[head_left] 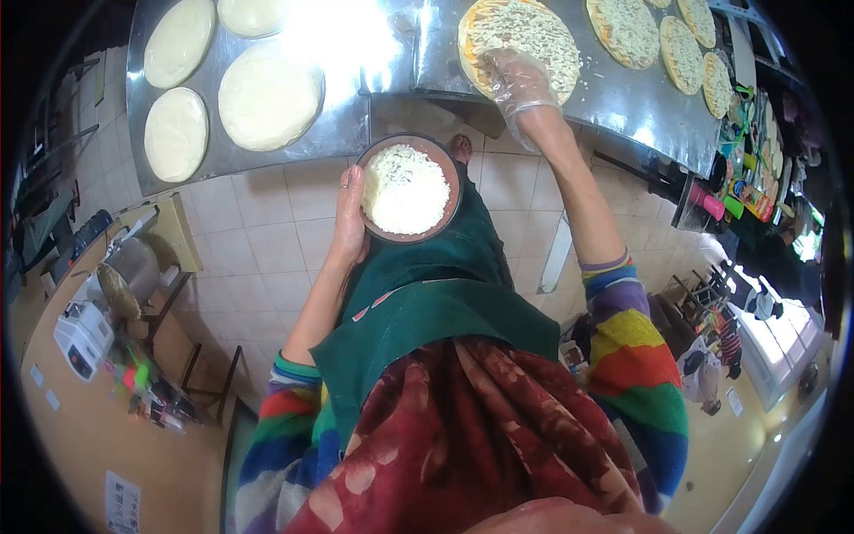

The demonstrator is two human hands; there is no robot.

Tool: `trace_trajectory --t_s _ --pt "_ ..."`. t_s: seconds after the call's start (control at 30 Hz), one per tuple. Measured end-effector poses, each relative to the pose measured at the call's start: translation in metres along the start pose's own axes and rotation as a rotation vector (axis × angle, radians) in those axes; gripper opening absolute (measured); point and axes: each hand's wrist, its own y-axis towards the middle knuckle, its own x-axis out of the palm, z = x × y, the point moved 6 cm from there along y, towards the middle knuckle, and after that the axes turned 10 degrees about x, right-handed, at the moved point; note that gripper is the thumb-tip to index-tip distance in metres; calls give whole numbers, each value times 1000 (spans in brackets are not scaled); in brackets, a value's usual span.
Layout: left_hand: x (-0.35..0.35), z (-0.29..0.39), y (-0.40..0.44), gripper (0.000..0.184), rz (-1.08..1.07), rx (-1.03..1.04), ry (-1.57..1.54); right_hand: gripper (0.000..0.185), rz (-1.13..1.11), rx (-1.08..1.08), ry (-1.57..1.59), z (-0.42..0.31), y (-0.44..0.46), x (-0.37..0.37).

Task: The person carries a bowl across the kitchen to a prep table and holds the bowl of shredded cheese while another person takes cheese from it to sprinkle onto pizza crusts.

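My left hand [350, 212] is closed round the side of a brown bowl [455, 185] and carries it in front of the green apron. Grated white cheese [405, 191] is heaped inside. My right hand [523, 82], in a clear plastic glove, is over the nearest topped pizza [556, 44]. Its fingers reach down to the pizza's left side and look extended, with nothing large in them. Shredded cheese covers this pizza, with an orange layer showing at the edge. A few shreds lie on the metal counter [614, 111] beside it.
Several plain dough rounds [269, 96] lie on the left metal counter [342, 133]. More cheese-topped pizzas [624, 31] sit to the right. At the lower left, a mixer [84, 338] stands on a table. Pink and green items [707, 203] crowd the far right.
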Motion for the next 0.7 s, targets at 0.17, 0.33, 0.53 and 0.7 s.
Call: trace_trajectory --t_s 0.17,0.33,0.53,0.7 --pt "-4 1 -1 54 17 2 7 27 -26 42 22 9 12 14" --pt "-4 2 -2 54 17 -4 8 29 94 -116 90 12 27 14" --pt "-7 1 -2 56 11 10 -3 27 -15 3 -78 0 33 15" --pt "1 8 2 57 -1 26 3 22 8 118 160 -4 20 6"
